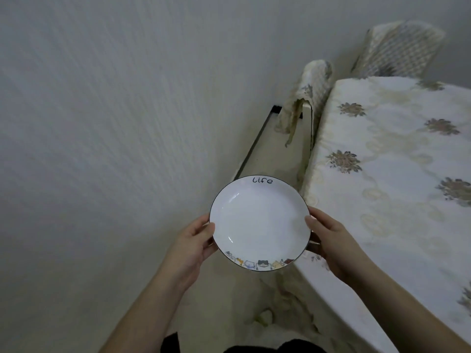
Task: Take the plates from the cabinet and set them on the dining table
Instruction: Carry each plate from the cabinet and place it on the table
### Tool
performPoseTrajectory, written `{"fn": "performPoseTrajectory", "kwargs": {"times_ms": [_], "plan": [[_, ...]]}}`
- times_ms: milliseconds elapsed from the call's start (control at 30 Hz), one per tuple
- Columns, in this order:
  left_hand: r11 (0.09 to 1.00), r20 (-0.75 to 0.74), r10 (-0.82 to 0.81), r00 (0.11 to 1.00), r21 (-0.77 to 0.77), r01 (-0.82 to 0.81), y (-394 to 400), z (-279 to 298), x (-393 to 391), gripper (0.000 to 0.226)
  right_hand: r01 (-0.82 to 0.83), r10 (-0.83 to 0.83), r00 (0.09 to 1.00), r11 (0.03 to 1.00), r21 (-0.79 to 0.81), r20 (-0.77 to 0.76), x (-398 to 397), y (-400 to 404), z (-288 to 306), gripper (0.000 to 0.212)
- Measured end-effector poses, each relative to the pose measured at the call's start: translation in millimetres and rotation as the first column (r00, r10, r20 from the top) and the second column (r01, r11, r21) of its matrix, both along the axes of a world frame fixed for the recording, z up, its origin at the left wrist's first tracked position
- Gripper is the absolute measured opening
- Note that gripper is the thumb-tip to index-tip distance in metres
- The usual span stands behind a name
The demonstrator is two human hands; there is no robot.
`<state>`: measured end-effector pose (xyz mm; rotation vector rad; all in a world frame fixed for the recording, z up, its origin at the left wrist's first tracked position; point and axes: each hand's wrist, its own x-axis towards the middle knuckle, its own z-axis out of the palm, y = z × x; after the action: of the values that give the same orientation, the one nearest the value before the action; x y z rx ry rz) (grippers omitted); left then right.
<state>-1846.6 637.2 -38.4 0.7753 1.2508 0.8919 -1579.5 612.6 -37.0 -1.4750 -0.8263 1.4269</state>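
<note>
1. Between the two hands, low and centre in the view, a plate [258, 221] is carried level above the floor [277, 159], just left of the bench [397, 174]. It is white with a thin dark rim, the word "Life" on its far edge and a row of small cartoon cats on its near edge.
2. On the left rim, the left hand [190, 247] has its thumb on top and its fingers [204, 244] curled underneath, closed on the plate. The right hand [331, 244] does the same on the right rim, thumb over the edge and the rest tucked below. Both grips look firm; neither is spread wide.
3. To the right, the bench wears a pale cloth with flower prints, and the stretch nearest the plate looks bare. A chair [313, 98] with a patterned cover stands at the far left corner of the bench, and a second chair [402, 52] stands further off.
4. For the step in hand, I judge it best to keep the plate flat and move it rightward over the near edge of the bench, high enough that the rim clears the cloth's edge.
5. Lower it until the underside meets the cloth, then slide the curled digits out sideways one hand at a time, so that nothing drags the cloth or tips the plate.
6. Set it well in from the edge, since the cloth may slip.
</note>
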Motion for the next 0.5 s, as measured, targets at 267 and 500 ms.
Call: {"fn": "performPoseTrajectory", "kwargs": {"times_ms": [267, 500], "plan": [[0.977, -0.068, -0.213, 0.975, -0.024, 0.212, 108, 6, 60, 0.028, 0.206, -0.206, 0.978, 0.978, 0.006, -0.039, 41, 47, 0, 0.027], [0.899, -0.068, -0.437, 0.897, -0.065, 0.433, 176, -1, 123, 0.03, 0.391, -0.391, 0.92, 0.92, -0.002, -0.025, 81, 59, 3, 0.027]]}}
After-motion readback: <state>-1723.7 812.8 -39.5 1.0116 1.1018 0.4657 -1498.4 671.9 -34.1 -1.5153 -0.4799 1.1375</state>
